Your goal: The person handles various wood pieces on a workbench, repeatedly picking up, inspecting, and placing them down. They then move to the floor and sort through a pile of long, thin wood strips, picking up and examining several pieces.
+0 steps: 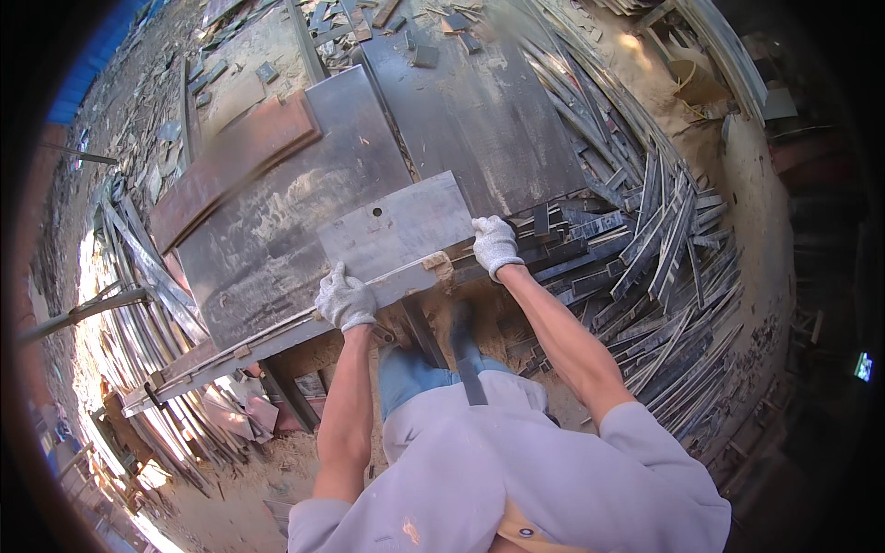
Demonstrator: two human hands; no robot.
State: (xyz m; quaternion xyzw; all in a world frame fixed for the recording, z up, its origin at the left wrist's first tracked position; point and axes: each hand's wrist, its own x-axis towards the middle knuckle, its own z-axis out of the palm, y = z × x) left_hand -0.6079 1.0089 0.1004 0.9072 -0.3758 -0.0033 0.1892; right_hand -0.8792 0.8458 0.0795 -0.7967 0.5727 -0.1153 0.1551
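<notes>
A grey rectangular board (406,227) with a small dark round hole lies across the near edge of a large dark sheet-topped table (267,230). My left hand (346,297), in a whitish knit glove, grips the board's near left corner, its thumb up along the face. At the right end, my right hand (496,244), gloved alike, has its fingers closed on the board's corner. The undersides of both hands' grips are hidden. Just beneath the board's near edge runs a long straight rail (277,339) with small wooden blocks along it.
Reddish-brown boards (240,166) are stacked at the table's left. A second dark sheet (479,120) lies beyond, with small offcuts (425,57) at its far end. Heaps of long strips stand right (645,249) and left (138,304). A dark post (288,396) rises below the rail.
</notes>
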